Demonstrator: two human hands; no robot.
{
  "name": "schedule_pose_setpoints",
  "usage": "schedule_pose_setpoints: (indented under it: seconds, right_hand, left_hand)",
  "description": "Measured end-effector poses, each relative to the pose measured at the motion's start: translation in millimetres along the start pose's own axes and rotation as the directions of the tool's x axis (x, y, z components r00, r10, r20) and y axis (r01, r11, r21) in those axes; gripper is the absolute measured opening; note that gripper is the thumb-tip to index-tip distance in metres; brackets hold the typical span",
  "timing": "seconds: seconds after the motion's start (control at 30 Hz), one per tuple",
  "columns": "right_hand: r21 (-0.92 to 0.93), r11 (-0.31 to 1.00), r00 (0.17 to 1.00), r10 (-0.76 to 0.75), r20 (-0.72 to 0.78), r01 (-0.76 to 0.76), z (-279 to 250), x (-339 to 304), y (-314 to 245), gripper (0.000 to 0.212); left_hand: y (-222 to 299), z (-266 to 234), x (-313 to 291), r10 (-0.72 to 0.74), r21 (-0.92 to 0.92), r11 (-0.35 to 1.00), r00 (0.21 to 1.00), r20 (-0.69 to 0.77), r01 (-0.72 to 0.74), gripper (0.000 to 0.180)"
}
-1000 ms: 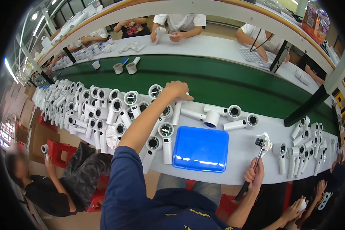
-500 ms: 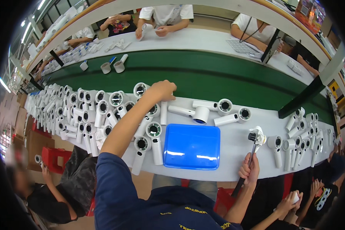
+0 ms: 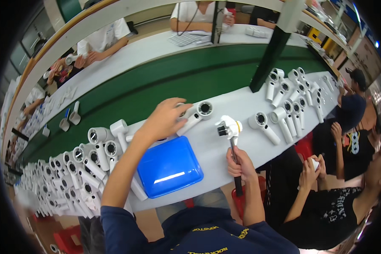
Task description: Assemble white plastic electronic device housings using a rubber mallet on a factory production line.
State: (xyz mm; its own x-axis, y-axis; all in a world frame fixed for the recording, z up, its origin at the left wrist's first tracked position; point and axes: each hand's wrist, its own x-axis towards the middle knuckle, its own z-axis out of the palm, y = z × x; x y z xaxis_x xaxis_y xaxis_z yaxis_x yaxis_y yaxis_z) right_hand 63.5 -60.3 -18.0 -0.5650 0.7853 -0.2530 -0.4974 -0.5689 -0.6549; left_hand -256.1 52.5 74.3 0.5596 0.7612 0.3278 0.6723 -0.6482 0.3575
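Observation:
My left hand [image 3: 167,117] reaches across to the far side of the table. Its fingers are spread around the round head of a white handheld fan [image 3: 180,110], which they partly cover; whether they touch it I cannot tell. Just right of it lies another white handheld fan [image 3: 205,109], its handle toward me. My right hand [image 3: 241,164] is closed around a black stick [image 3: 237,185]. A small black block [image 3: 222,130] is at the stick's upper end, beside a crumpled white thing [image 3: 231,123]. Between my arms sits a blue plastic tray or lid [image 3: 169,165].
A dense pile of white fans [image 3: 67,182] covers the left of the table. More fans [image 3: 292,101] stand at the right, by a dark post [image 3: 269,59]. A green conveyor belt [image 3: 156,80] runs behind. People sit opposite and to the right, one holding a white piece [image 3: 314,164].
The view has swung to the right. My left hand has moved rightward, from beyond the tray's left corner to the far fans, and its fingers have spread. My right hand keeps the stick.

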Motion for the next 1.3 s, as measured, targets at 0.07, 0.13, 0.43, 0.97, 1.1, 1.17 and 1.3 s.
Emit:
schedule_pose_setpoints:
  seconds: [0.07, 0.13, 0.43, 0.97, 1.1, 1.17, 1.3]
  right_hand:
    - [-0.006, 1.0, 1.0, -0.005, 0.028, 0.005, 1, -2, 0, 0.048]
    - [-0.009, 1.0, 0.997, -0.004, 0.077, 0.004, -1, -4, 0, 0.049]
    - [0.241, 0.97, 0.99, -0.058, 0.13, 0.025, -16, -6, 4, 0.049]
    - [0.187, 0.982, 0.984, -0.014, 0.176, -0.019, -10, -9, -4, 0.048]
    - [0.146, 0.988, 0.987, -0.065, 0.148, 0.044, -16, -29, 10, 0.051]
    - [0.112, 0.988, 0.967, -0.131, 0.219, 0.109, -18, -55, 23, 0.056]
    - [0.14, 0.988, 0.974, -0.086, 0.207, 0.058, -24, -125, 54, 0.055]
  left_hand:
    - [7, 25, 27, 0.072, -0.012, 0.997, 0.997, 0.017, -0.071, 0.058]
    - [10, 51, 55, 0.041, 0.005, 0.999, 0.998, 0.054, -0.041, 0.061]
    - [-7, 43, 91, -0.027, -0.131, 0.987, 0.893, 0.45, 0.095, 0.067]
    - [-1, 36, 98, -0.134, -0.087, 0.977, 0.882, 0.451, 0.193, 0.041]
    - [50, 77, 125, 0.13, -0.183, 0.977, 0.986, 0.109, -0.108, 0.035]
    - [99, 92, 143, 0.228, -0.207, 0.958, 0.965, 0.129, -0.199, 0.032]
    - [184, 142, 156, 0.271, -0.085, 0.963, 0.902, 0.335, -0.257, 0.043]
